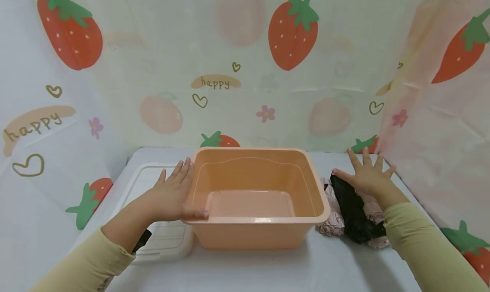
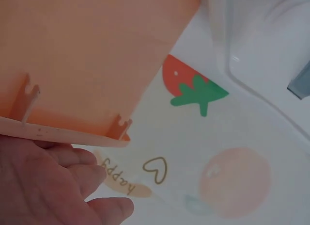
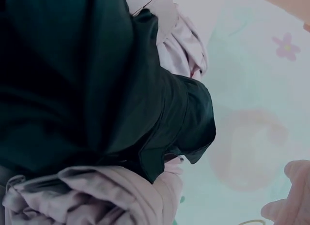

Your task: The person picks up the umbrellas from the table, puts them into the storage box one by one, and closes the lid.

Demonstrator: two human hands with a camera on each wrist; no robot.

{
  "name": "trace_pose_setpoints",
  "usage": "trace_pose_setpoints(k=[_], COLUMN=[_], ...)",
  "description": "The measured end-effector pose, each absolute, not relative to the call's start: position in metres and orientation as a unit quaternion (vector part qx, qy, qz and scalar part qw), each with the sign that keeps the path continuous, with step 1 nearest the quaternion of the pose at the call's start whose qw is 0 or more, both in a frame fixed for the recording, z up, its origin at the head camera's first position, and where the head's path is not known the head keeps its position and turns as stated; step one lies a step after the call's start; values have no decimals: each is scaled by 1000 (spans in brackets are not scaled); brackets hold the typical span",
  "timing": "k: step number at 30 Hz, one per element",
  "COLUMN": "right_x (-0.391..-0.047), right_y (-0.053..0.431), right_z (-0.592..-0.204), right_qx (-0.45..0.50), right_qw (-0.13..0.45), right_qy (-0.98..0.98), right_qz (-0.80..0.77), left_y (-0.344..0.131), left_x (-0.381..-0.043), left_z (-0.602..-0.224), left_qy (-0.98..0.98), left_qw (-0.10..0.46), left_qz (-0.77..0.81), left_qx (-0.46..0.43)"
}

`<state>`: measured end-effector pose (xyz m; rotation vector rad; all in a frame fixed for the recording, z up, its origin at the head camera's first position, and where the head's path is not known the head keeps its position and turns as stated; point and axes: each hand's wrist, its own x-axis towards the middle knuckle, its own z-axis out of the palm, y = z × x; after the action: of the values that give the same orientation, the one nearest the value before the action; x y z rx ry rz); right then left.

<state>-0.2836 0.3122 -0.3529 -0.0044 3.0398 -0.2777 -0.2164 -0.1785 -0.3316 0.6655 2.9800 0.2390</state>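
An orange plastic tub (image 1: 256, 234), its inside bare, stands upright in the middle of the table in the head view. My left hand (image 1: 170, 194) rests along its left rim, fingers straight and thumb over the near left corner. In the left wrist view, the fingers (image 2: 82, 169) lie just under the rim's edge. On the right, my right hand (image 1: 369, 177) is spread over a bundle of rolled fabric, holding nothing. The bundle has a black piece (image 1: 350, 207) between pale pink pieces (image 1: 333, 211); the right wrist view shows the dark cloth (image 3: 121, 99) close up.
A white plastic box (image 1: 168, 241) with a ridged top lies left of the tub, partly under my left arm. The table has a white cover (image 1: 252, 273). Strawberry-printed curtains (image 1: 245, 41) enclose the back and both sides.
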Motion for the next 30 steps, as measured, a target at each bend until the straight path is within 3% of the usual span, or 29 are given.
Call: trace_pose_setpoints(k=[21,30], right_x=[-287,-284], right_y=[332,353], right_z=[-346,-340], right_qx=[-3,1], right_qw=[35,50], right_qy=[994,983], right_qz=[-101,-174], left_y=[-180,-181], left_x=[-214,-212], left_z=[-329,-326], left_qy=[971,971], left_qw=[57,63], left_qz=[81,88], left_qx=[217,214])
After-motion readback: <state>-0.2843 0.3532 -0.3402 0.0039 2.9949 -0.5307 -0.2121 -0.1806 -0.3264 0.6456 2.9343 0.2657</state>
